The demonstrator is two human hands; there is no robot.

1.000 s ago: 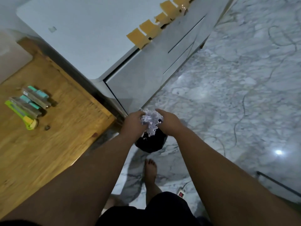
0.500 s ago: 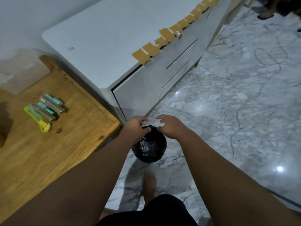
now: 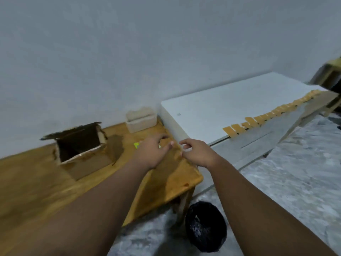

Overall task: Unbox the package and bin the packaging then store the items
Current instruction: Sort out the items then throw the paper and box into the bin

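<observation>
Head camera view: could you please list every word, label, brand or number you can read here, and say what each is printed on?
None can be read.
Cardboard box: open, no print visible.
Translucent plastic container: no label visible.
White cabinet: a small grey mark on top, too blurred to read.
Tan tape strips: blank.
Black bin: no text.
</observation>
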